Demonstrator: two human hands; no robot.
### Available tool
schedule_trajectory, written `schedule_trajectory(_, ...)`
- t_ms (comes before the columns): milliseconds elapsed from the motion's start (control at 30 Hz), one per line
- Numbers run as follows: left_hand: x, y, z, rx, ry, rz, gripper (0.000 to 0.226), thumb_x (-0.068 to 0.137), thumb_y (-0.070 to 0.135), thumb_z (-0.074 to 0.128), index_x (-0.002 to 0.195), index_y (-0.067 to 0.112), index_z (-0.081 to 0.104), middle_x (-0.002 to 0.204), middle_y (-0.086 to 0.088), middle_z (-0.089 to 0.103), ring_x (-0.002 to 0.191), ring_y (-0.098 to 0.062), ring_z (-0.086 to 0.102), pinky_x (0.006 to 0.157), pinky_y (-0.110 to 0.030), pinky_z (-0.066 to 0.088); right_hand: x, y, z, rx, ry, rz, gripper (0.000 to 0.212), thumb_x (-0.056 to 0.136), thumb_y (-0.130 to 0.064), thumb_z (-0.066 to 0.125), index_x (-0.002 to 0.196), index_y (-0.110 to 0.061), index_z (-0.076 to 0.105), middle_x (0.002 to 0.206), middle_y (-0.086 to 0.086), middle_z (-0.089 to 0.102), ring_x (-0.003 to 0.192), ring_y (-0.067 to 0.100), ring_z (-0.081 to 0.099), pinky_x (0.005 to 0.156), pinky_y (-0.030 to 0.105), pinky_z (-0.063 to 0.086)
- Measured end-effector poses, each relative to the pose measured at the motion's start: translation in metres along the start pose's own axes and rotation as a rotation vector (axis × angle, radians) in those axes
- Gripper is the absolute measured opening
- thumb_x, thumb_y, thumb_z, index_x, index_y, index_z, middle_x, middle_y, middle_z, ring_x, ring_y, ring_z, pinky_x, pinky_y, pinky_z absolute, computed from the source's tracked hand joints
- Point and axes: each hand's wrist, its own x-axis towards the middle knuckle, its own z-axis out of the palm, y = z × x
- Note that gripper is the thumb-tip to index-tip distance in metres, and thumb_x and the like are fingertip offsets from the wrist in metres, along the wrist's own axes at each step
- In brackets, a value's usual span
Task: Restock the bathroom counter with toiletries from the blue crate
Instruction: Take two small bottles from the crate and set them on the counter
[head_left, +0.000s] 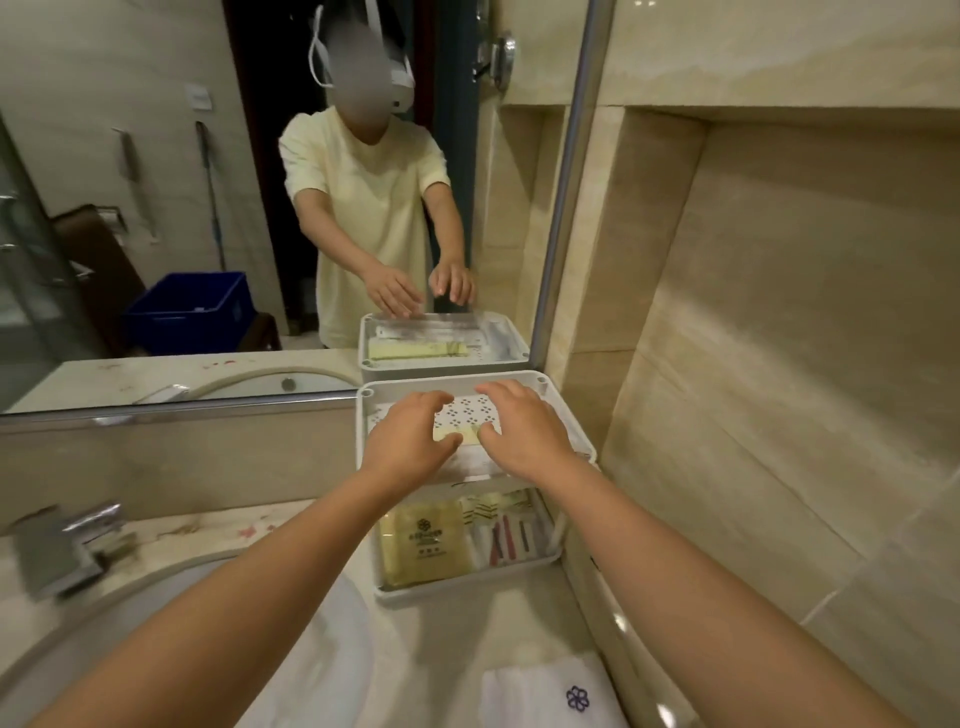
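Note:
A white two-tier rack (524, 376) stands on the counter against the mirror. A pale yellow packet (460, 434) lies on its perforated top shelf. My left hand (408, 441) and my right hand (524, 431) rest over that shelf, fingers spread, their tips touching the packet's two ends. The lower tray (467, 584) holds a yellow sachet (423, 540) and several slim packets (506, 535). The blue crate (192, 306) shows only as a reflection in the mirror, behind me on the floor.
A round white basin (311, 639) and chrome tap (67, 545) sit at the left. A folded white towel (550, 693) with a purple flower logo lies at the counter's front. The tiled wall (779, 364) closes the right side.

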Motion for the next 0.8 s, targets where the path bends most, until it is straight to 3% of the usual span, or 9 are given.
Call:
schedule_trajectory(600, -0.186, -0.118, -0.138, 0.15, 0.099, -0.313, 0.061, 0.086, 0.039, 0.067, 0.141, 0.022, 0.044, 0.138, 0.001, 0.051, 0.127, -0.018, 0.048, 0.102, -0.039, 0.044, -0.069, -0.209, 0.061, 0.009, -0.157, -0.301, 0.057, 0.09, -0.028, 0.053, 0.145, -0.025, 0.04, 0.145, -0.001, 0.043, 0.132, 0.023, 0.042, 0.107, 0.039, 0.037)
schedule_trajectory(800, -0.261, -0.156, -0.172, 0.175, 0.112, -0.463, 0.058, 0.082, 0.039, 0.069, 0.135, 0.026, 0.05, 0.135, 0.004, 0.054, 0.121, -0.017, 0.054, 0.095, -0.038, 0.048, -0.106, -0.28, 0.098, 0.012, -0.231, -0.414, 0.055, 0.089, -0.03, 0.055, 0.143, -0.025, 0.043, 0.14, 0.001, 0.048, 0.13, 0.024, 0.042, 0.106, 0.038, 0.034)
